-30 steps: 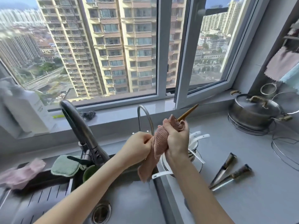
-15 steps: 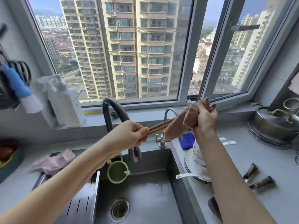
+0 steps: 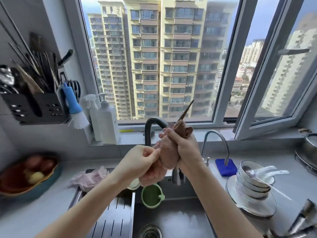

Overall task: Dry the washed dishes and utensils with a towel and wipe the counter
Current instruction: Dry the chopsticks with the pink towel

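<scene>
My right hand [image 3: 187, 148] curls tight round the brown towel [image 3: 167, 152]. My left hand [image 3: 139, 162] pinches its lower end. The chopsticks [image 3: 186, 109] are wrapped inside, above the sink [image 3: 171, 220] — only the dark tips poke out. I think they are light, stiff and slippery, so I should hold them mid-way through the soft towel. One towel; sticks, I cannot count — four or five bowls [image 3: 252, 181] wait.
</scene>
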A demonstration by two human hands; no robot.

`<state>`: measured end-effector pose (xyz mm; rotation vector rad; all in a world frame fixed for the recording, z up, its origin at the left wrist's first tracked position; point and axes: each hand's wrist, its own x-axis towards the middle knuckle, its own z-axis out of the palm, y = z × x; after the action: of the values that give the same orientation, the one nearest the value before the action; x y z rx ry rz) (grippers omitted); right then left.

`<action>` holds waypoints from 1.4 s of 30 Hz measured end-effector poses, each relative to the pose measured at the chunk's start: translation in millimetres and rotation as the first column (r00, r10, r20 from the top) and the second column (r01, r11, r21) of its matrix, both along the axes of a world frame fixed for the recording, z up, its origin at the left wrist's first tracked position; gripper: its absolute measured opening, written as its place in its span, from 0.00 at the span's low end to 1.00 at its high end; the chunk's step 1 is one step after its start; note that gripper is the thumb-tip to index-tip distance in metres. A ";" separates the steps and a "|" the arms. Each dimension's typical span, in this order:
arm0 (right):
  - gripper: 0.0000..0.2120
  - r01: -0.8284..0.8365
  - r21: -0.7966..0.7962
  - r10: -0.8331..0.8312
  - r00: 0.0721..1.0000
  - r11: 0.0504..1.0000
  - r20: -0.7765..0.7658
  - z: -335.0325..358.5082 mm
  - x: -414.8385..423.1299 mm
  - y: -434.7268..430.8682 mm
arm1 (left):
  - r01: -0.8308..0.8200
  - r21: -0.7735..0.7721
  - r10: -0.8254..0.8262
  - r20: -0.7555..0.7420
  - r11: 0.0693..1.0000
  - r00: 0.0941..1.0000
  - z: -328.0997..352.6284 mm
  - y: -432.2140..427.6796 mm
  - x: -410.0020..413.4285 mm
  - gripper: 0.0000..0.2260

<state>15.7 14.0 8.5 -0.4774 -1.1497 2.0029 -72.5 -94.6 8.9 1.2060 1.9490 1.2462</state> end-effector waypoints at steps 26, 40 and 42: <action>0.14 -0.686 0.481 0.387 0.716 0.546 0.581 14.9 -194.0 -80.1 | -0.747 0.370 0.360 0.702 0.552 0.614 37.1 -102.5 -244.2 0.04; 0.21 -0.395 0.742 -0.017 0.877 0.542 0.480 49.1 -250.2 -36.0 | -0.709 0.674 0.641 0.453 0.209 0.619 145.9 -121.5 -350.2 0.04; 0.20 -0.390 0.737 -0.008 0.881 0.552 0.472 48.9 -252.5 -36.0 | -0.653 0.735 0.688 0.378 0.185 0.620 160.2 -115.7 -354.7 0.05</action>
<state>-236.8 -22.0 57.4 -0.2857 -2.3405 1.2827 -427.2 -210.3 169.1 0.5907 1.9793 2.9303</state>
